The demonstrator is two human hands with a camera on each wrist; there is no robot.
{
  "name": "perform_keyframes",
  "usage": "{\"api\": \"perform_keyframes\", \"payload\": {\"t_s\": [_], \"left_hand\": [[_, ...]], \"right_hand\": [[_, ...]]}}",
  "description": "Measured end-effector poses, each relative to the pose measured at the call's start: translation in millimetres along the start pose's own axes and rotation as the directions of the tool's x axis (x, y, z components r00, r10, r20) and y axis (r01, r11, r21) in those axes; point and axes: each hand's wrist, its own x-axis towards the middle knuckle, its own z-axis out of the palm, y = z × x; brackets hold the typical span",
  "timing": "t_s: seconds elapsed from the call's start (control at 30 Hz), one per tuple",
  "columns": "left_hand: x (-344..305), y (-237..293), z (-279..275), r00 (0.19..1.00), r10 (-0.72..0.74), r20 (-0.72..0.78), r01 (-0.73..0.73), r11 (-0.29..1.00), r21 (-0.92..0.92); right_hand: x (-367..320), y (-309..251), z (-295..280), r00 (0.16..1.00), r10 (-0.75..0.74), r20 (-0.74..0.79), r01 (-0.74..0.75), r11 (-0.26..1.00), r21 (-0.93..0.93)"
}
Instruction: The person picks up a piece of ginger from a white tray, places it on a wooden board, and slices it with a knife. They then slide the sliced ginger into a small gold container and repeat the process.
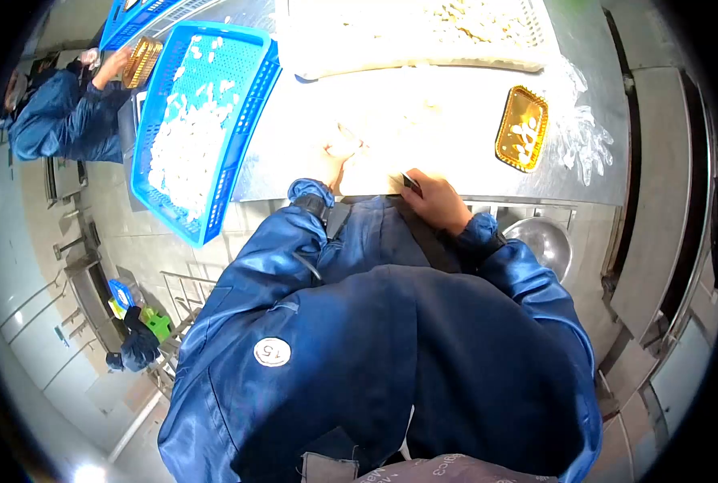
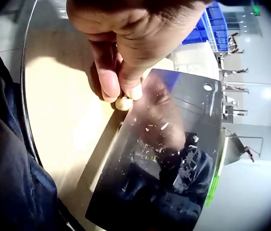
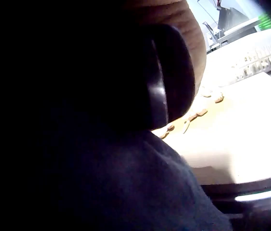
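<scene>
My left hand [image 1: 331, 166] pinches a small pale round piece of food [image 2: 123, 103] between thumb and fingertips, low over the wooden cutting board [image 2: 53, 110]. Right beside those fingertips stands the broad, dark blade of a cleaver [image 2: 166, 149], tilted, with bits of food stuck to it. My right hand [image 1: 442, 203] grips the cleaver's handle near the table's front edge. In the right wrist view, the wrist and a dark band cover most of the picture, hiding the fingers. Several small cut pieces [image 3: 201, 112] lie on the board beyond that wrist.
Right of the board stands a gold tray [image 1: 528, 101] holding pale pieces, beside crumpled clear plastic [image 1: 586, 137]. A white basket [image 1: 423, 63] of pieces is at the back. To the left, a blue crate [image 1: 246, 145] holds more; another person [image 1: 69, 117] works beyond it.
</scene>
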Motion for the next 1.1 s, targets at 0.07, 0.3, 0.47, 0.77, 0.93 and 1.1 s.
{"api": "perform_keyframes", "payload": {"t_s": [0.07, 0.3, 0.47, 0.77, 0.93, 1.1], "left_hand": [[8, -11, -8, 1.000, 0.025, 0.006, -0.026, 0.996, 0.085], [41, -53, -27, 0.985, 0.159, 0.068, -0.173, 0.930, 0.326], [8, 9, -7, 0.988, -0.100, 0.114, 0.080, 0.982, 0.169], [12, 12, 9, 0.974, -0.166, 0.157, 0.124, 0.961, 0.246], [15, 8, 6, 0.967, -0.196, 0.163, 0.157, 0.961, 0.227], [14, 15, 9, 0.962, -0.216, 0.165, 0.171, 0.954, 0.247]], "right_hand": [[1, -1, 1, 1.000, 0.024, 0.016, -0.024, 1.000, 0.002], [14, 12, 14, 0.991, 0.111, 0.078, -0.109, 0.994, -0.024], [3, 11, -1, 0.983, 0.182, -0.013, -0.177, 0.968, 0.179], [8, -13, 5, 0.993, 0.117, 0.035, -0.114, 0.990, -0.077], [9, -13, 8, 0.995, 0.100, 0.015, -0.097, 0.988, -0.122], [11, -17, 9, 0.989, 0.147, 0.018, -0.142, 0.974, -0.174]]}}
